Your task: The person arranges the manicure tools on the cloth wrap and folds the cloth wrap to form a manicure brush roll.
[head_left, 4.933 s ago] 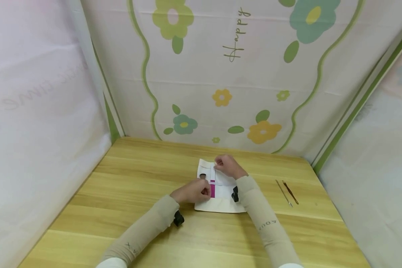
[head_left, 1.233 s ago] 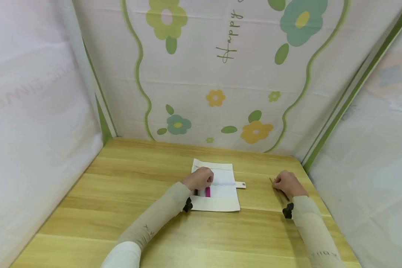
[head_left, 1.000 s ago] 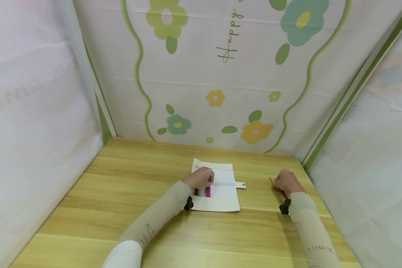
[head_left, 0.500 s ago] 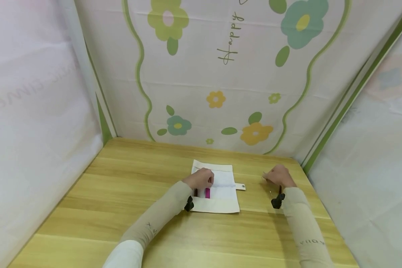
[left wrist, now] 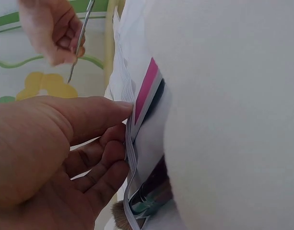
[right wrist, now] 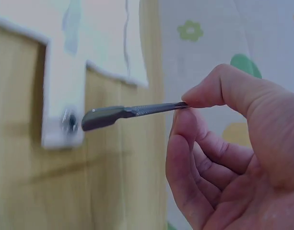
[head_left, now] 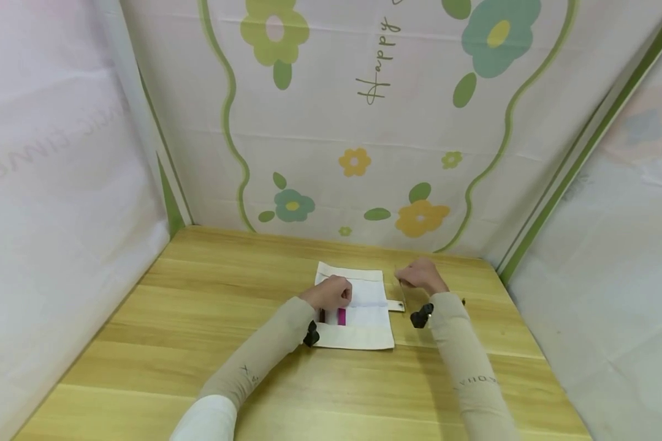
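Note:
A white fabric roll-up case (head_left: 364,338) lies unfolded on the table. At its middle my left hand (head_left: 331,293) pinches the white elastic band (left wrist: 131,155) between thumb and fingers, lifting it a little. Under this band sit a soft-bristled brush (left wrist: 121,216) and a flat magenta-and-white piece (left wrist: 146,91). My right hand (head_left: 421,275), just right of the case, pinches a slim metal tool (right wrist: 137,111) by one end. It has a flat spatula-like tip and a knurled shaft, and hangs tip down near the snap tab (head_left: 395,305).
The tip of a dark slender tool (head_left: 463,302) shows beside my right sleeve, which hides the rest. The wooden table (head_left: 243,263) ends at a flowered cloth wall (head_left: 314,128) behind, with cloth walls on both sides.
My right hand went from the case to the two slender tools, picked up the metal one and carried it left to the case. My left hand moved slightly up and now grips the elastic.

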Tool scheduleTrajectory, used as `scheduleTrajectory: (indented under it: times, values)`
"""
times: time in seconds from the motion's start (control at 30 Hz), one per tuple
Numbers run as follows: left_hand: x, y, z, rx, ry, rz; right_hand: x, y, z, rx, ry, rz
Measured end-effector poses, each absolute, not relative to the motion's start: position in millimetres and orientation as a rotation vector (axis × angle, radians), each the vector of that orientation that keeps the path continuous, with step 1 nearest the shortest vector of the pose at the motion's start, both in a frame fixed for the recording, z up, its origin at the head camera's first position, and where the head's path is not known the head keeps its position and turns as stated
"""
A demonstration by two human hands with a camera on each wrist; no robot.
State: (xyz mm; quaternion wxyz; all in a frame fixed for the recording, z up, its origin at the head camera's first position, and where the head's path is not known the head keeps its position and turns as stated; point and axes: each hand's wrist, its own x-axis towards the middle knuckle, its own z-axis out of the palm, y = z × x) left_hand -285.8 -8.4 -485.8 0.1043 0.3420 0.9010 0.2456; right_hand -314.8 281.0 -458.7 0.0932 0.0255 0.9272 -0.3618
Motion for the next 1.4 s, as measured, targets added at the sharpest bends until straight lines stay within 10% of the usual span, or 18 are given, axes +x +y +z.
scheduleTrajectory:
  times: [1.4]
  values:
    - [-286.4,-11.6,-491.5,0.99,2.628,0.828,-324.0,163.7,-488.2,0.371,2.724,-1.315]
